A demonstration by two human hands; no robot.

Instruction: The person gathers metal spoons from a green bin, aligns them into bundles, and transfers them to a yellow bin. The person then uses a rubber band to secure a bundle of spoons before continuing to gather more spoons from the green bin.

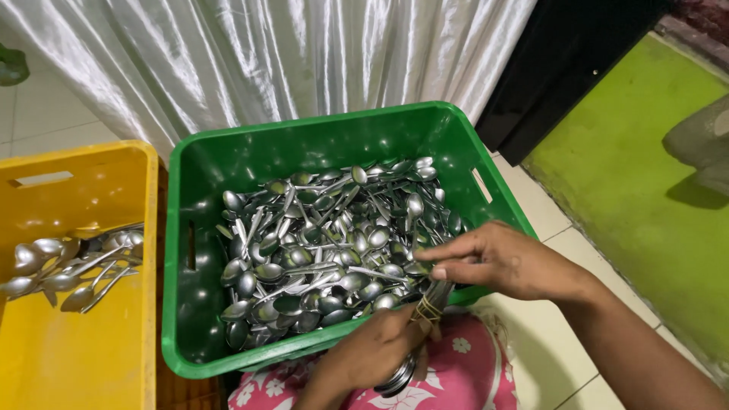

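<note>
Left hand (364, 357) clenches a spoon bundle (419, 334) at the green crate's (304, 137) near rim, right hand (501, 262) fingers pinching its rubber band (427, 310). Green crate still heaped with loose spoons (326, 243), only a few in the yellow crate (91, 334) left of it.

The green crate (228, 148) is heaped with loose spoons (326, 243) — only its left inside corner shows bare floor. The yellow crate (91, 342) has lots of free room below its small spoon pile (68, 266). A white curtain (266, 61) blocks the back. The right hand (501, 262) and left hand (364, 357), closed around a bundle of spoons (418, 342), crowd the green crate's near rim — the tiled floor (531, 334) on the right is open.
</note>
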